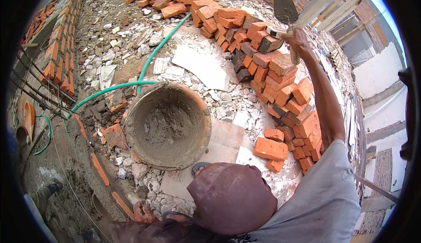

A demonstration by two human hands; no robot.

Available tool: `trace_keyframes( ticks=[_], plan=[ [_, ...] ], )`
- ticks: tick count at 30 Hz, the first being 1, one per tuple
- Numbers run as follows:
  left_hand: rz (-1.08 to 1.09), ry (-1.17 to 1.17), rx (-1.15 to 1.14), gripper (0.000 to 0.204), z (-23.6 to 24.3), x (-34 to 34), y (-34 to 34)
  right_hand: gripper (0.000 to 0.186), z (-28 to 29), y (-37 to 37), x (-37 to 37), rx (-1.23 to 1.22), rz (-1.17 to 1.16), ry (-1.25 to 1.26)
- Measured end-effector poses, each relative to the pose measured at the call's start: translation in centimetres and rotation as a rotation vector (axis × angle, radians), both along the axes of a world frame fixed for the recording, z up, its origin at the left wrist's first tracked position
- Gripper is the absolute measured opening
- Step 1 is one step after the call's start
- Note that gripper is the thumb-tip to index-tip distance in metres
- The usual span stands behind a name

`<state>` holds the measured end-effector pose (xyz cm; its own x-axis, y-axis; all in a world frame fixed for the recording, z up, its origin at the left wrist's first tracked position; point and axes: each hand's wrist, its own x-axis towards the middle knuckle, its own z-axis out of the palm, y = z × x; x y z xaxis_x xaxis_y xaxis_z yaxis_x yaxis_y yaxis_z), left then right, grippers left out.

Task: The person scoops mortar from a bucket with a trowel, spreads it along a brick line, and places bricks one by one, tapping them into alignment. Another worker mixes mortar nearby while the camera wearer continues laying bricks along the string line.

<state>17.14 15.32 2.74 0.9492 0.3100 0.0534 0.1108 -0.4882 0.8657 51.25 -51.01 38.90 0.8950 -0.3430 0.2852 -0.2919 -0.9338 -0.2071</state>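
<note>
Trowel (285, 7) raised at upper right, grey mortar on its blade, pointing away toward the top edge. The right hand (299, 45) is closed around its handle, the bare arm stretched out from a grey sleeve (322, 199). The left hand (142, 213) shows low, beside the end of a mortared line of bricks (100, 169); it is partly hidden, and we cannot tell whether it grips anything.

Just below the trowel we log a long heap of orange bricks (280, 83), some blackened, running down past the forearm. Left of it, in the middle, stands a round bucket (139, 122), its rim crusted, wet grey mortar (170, 127) inside.

Ground: broken stone and pale rubble (142, 179), with a white board (199, 65) and a brown board (224, 138) lying flat on it. We trace a green hose (151, 61) across the rubble, one branch passing behind the bucket.

Farther out, we see a low brick wall (66, 46) at upper left, steel rods (41, 85) near its end, and pale wall panels (379, 72) along the right edge.
</note>
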Motion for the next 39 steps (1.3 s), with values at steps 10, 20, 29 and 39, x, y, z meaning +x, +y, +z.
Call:
trace_keyframes(
  ticks=[10,20,29,39],
  plan=[
    [0.027,0.042,0.016,0.031,8.0,7.5,-2.7,0.029,-6.6,1.7,-8.6,0.015,0.193,0.000],
    [0.051,0.193,-0.217,0.032,7.6,11.0,-2.8,0.031,-18.9,3.3,-21.4,0.033,0.332,0.814],
    [0.018,0.280,-0.347,0.032,6.3,12.2,-1.9,0.041,-22.1,-4.2,-26.1,-0.301,0.554,0.762],
    [-0.018,0.374,-0.437,0.033,7.3,12.2,-2.3,0.059,-14.1,4.9,-19.8,1.148,-0.142,0.475]
  ],
)
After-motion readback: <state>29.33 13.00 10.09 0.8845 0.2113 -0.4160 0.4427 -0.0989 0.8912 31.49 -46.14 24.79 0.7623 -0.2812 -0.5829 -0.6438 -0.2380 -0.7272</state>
